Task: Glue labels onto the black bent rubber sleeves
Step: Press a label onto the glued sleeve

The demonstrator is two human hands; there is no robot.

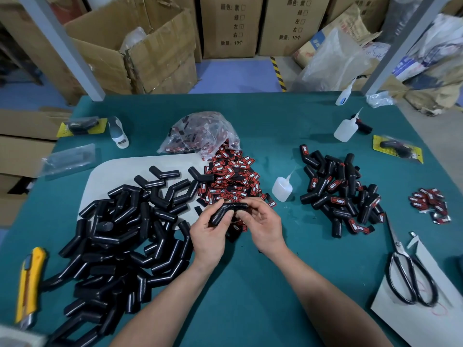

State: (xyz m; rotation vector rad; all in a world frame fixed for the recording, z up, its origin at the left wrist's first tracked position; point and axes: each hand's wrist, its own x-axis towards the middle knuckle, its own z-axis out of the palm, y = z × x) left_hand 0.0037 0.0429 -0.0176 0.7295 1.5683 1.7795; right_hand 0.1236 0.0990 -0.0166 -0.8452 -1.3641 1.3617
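Table under a green mat, bearing all of it. Largest on it, at left: heap of bare black bent sleeves, partly over a pale board, no labels showing on them. Smaller, at right: pile of finished sleeves, red-and-black labels already stuck on several. Judged from the 2 piles: well under half done, most of the stock not yet glued. Between the piles: loose labels in plenty, spilling from a clear plastic bag with more labels inside. Far right, well apart: small cluster of further labels.

Other containers: open cardboard box on the floor behind, clear plastic sticking out, contents not readable. 3 squeeze bottles with nozzle tips: near bottle just beside the label heap, middle bottle farther back, far bottle at the table's far edge. Translucent, fill level too hard to tell.

Smallest: 1 sleeve held above the near edge of the label heap, bend uppermost. Left hand wrapped round its lower left leg, thumb and fingers curled. Right hand pinching the other leg with the fingertips. Cannot tell whether a label sits on it yet.
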